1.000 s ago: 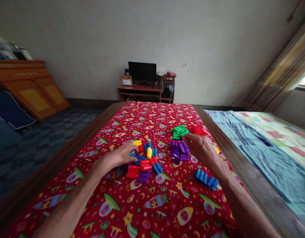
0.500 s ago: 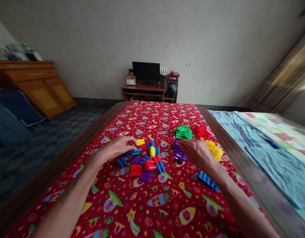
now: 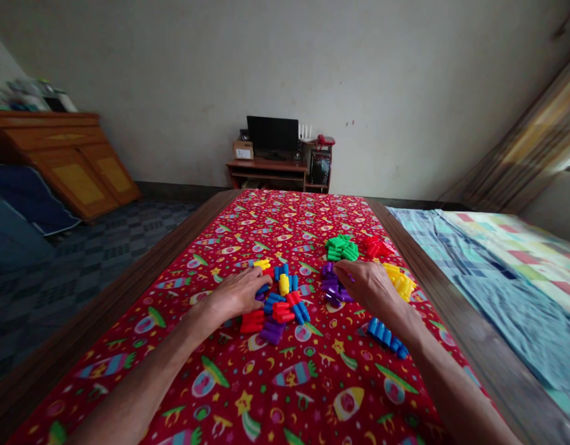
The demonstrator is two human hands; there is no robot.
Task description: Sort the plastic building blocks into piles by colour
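So there's a table [image 3: 451,315] with a red rocket-print cloth [image 3: 322,377] on it, and plastic blocks in little groups. The mixed pile [image 3: 283,311] (red, blue, purple, yellow) sits about midway between the left and right edges. The left hand [image 3: 241,290] is at the side of it facing the table's left edge, fingers bent in over some blue blocks. Can't tell if they've got a grip on one.

The right hand [image 3: 370,281] is over the purple pile [image 3: 332,292], fingers bunched up narrow and pointing toward the left edge. The tips are too hidden to say if anything's in them.

Everything else is sorted by color towards the right edge: green pile [image 3: 341,248] just past the purple towards the far edge, red pile [image 3: 377,246] beside it, yellow pile [image 3: 399,283] by the right wrist, and a blue row [image 3: 386,337] nearer the near edge.
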